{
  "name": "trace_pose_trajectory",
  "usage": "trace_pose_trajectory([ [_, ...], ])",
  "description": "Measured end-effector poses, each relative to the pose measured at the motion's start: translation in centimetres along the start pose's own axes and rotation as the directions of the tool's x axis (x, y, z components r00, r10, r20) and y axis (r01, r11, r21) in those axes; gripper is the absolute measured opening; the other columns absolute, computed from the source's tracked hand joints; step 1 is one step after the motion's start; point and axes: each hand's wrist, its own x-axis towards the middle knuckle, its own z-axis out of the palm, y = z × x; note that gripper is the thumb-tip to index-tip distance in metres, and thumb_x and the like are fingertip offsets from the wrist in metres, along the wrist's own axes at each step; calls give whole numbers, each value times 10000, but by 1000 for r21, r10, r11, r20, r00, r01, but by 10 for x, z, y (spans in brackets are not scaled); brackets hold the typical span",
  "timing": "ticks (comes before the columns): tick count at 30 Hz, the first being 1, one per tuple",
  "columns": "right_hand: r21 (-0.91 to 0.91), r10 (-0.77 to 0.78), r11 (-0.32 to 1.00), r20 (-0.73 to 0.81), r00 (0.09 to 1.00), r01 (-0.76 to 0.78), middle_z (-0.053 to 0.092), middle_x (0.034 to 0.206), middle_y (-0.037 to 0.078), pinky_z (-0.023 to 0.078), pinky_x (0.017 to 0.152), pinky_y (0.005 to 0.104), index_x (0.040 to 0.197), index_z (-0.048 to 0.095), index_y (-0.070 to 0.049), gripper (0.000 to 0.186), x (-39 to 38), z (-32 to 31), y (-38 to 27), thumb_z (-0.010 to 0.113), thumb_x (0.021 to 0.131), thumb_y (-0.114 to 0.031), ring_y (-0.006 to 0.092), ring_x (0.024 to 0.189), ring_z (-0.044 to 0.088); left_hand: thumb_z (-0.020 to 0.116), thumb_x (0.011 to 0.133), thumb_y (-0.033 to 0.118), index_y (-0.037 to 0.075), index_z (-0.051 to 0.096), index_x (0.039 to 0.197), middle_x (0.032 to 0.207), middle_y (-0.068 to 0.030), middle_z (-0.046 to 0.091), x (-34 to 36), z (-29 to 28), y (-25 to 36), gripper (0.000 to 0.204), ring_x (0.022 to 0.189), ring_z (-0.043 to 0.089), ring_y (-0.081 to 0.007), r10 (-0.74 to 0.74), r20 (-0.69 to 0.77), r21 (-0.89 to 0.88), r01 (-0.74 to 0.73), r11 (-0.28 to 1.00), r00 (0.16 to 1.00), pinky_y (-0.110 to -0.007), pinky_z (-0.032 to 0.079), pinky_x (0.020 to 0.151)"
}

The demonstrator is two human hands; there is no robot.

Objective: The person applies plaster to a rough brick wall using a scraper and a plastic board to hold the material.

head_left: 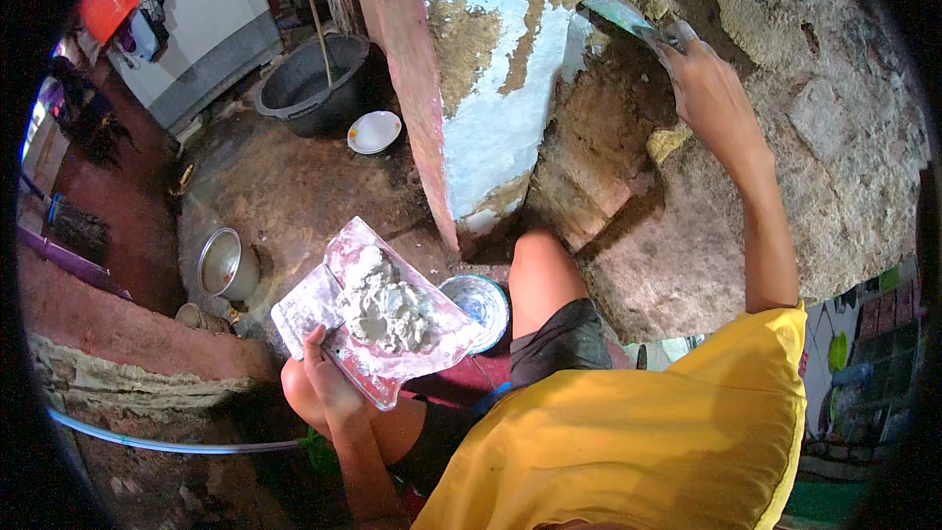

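My left hand point(331, 374) grips the near edge of a flat, pinkish board point(427, 334) smeared with white. A heap of wet whitish plaster point(381, 302) sits on the board, which is held over my knees. My right arm reaches far out to the upper right. In my right hand point(699, 74) is a putty knife point(618, 14), its blade pointing left toward the wall corner. Blue-white paint and patches of bare plaster cover the wall point(498, 142) beside the blade. Whether the blade touches the surface, I cannot tell.
A white-smeared bucket point(487, 306) stands behind the board's right edge. Rough stone point(785, 157) fills the right side. On the floor at left are a metal pot point(230, 265), a white bowl point(374, 132) and a large black tub point(312, 79) with a stick. A pale hose point(177, 447) runs lower left.
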Motion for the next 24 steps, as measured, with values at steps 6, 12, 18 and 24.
trace_pose_trajectory([
  [6, 54, 94, 994, 96, 991, -100, 472, 1260, 278, 450, 896, 448, 1136, 555, 38, 334, -4, -21, -14, 490, 809, 35, 418, 1055, 534, 670, 784, 252, -71, 621, 739, 757, -100, 626, 1, -4, -1, 330, 628, 567, -195, -3, 25, -49, 4, 999, 1000, -319, 470, 603],
  [12, 129, 175, 975, 50, 983, -180, 494, 1234, 281, 438, 902, 456, 1143, 551, 35, 332, -3, -16, -1, 506, 816, 4, 436, 1059, 521, 671, 782, 243, -54, 616, 753, 770, -94, 622, -8, 8, 10, 304, 632, 565, -195, -26, 112, -64, 33, 997, 993, -314, 466, 613],
  [18, 259, 118, 961, -78, 990, -94, 563, 1050, 289, 447, 828, 456, 1121, 552, 33, 313, 2, 0, 25, 508, 814, -9, 448, 937, 546, 607, 815, 263, -28, 590, 878, 857, -97, 628, -6, 8, 11, 298, 716, 587, -214, -143, 176, -109, 164, 980, 974, -335, 476, 695],
  [24, 454, 233, 871, -43, 971, -189, 609, 842, 151, 461, 656, 326, 1182, 540, -3, 304, -14, 6, 29, 481, 889, -63, 228, 720, 587, 481, 888, 246, -14, 524, 1133, 1032, -132, 627, 13, -18, 1, 360, 914, 626, -266, -356, 302, -249, 434, 866, 884, -385, 491, 861],
])
